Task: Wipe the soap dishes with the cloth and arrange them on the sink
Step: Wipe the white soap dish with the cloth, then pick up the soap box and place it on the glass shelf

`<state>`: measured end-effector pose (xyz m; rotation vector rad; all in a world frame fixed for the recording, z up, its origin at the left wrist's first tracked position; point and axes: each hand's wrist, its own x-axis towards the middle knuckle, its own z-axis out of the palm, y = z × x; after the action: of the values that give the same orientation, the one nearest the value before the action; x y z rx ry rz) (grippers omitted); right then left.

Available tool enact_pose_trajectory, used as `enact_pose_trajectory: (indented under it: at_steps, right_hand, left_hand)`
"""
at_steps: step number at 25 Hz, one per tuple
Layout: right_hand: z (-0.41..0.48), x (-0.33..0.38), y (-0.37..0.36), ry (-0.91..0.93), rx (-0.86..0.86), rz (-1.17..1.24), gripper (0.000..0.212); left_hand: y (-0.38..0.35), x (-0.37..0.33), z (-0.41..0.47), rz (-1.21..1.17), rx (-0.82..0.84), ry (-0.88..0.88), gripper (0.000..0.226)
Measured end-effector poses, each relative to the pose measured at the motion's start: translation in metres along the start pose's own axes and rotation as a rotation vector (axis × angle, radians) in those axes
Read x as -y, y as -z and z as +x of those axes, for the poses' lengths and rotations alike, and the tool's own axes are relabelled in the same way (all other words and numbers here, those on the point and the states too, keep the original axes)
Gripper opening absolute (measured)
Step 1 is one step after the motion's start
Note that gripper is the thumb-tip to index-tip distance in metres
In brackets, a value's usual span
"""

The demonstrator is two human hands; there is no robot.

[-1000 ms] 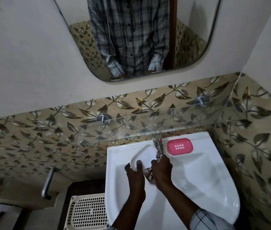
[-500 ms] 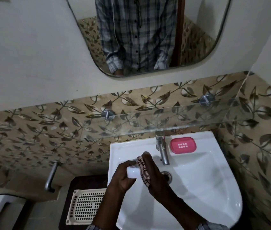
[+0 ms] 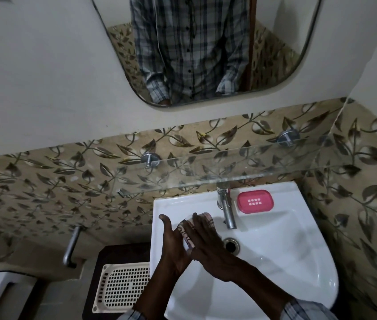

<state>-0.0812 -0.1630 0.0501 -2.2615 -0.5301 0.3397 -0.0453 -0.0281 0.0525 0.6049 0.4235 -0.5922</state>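
Hands sandwich patterned cloth w/ white dish; pink oval dish on sink.

— Where's the pink soap dish?
— Flat on the white sink ledge, just right of the tap.
— And the cloth?
— Patterned, bunched between both palms, over the basin's left side.

Hands wiping over the sink

Both hands press a patterned cloth together above the sink's left side; a pink soap dish sits at its back edge.
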Motion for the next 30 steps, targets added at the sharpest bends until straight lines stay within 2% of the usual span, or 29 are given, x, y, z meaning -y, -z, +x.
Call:
enact_pose_trajectory:
  at_steps: [2,5,7,9,11,13,15,17,18,20,21,22,24,28,30]
  right_hand:
    - [0.019,0.000,0.006,-0.011,-0.091,0.000,0.050]
    - [0.051,0.001,0.018,-0.202,-0.154,0.092,0.045]
    - [0.059,-0.004,0.020,-0.380,-0.219,0.528,0.041]
    - [0.054,-0.017,0.007,-0.450,-0.302,1.022,0.043]
    - [0.049,-0.027,-0.008,-0.458,-0.292,1.223,0.046]
    - [0.056,-0.032,-0.014,-0.520,-0.311,1.170,0.045]
    - [0.073,-0.038,-0.016,-0.560,-0.463,0.965,0.038]
    - [0.090,-0.040,-0.012,-0.438,-0.596,0.711,0.051]
    - [0.098,-0.040,-0.011,-0.352,-0.638,0.525,0.058]
    - [0.115,-0.048,-0.023,-0.210,-0.703,-0.036,0.066]
    - [0.119,-0.055,-0.033,-0.180,-0.671,-0.334,0.066]
    - [0.121,-0.059,-0.043,-0.217,-0.540,-0.481,0.069]
    - [0.124,-0.066,-0.063,-0.341,-0.257,-0.475,0.084]
    - [0.140,-0.051,-0.074,-0.514,-0.158,-0.212,0.103]
    - [0.149,-0.044,-0.055,-0.592,-0.059,-0.066,0.103]
  left_hand:
    - [-0.005,0.002,0.001,0.023,0.027,-0.038,0.105]
    - [-0.007,0.013,0.001,0.041,0.009,-0.154,0.072]
    - [-0.005,0.013,0.000,0.137,0.013,-0.256,0.057]
    - [-0.008,0.005,0.000,0.294,-0.045,-0.337,0.043]
    - [-0.008,-0.008,0.001,0.281,-0.199,-0.351,0.036]
    - [0.001,-0.021,0.001,0.159,-0.282,-0.328,0.038]
    - [0.017,-0.034,-0.008,0.027,-0.293,-0.293,0.034]
    - [0.036,-0.043,-0.019,-0.031,-0.312,-0.265,0.027]
    - [0.044,-0.045,-0.024,-0.036,-0.322,-0.255,0.027]
    - [0.056,-0.042,-0.033,-0.040,-0.332,-0.246,0.032]
    - [0.060,-0.040,-0.037,-0.048,-0.328,-0.244,0.034]
    - [0.066,-0.037,-0.040,-0.061,-0.322,-0.238,0.036]
    - [0.072,-0.031,-0.045,-0.075,-0.308,-0.211,0.037]
    - [0.071,-0.030,-0.042,-0.086,-0.290,-0.196,0.038]
    - [0.065,-0.028,-0.038,-0.090,-0.300,-0.196,0.037]
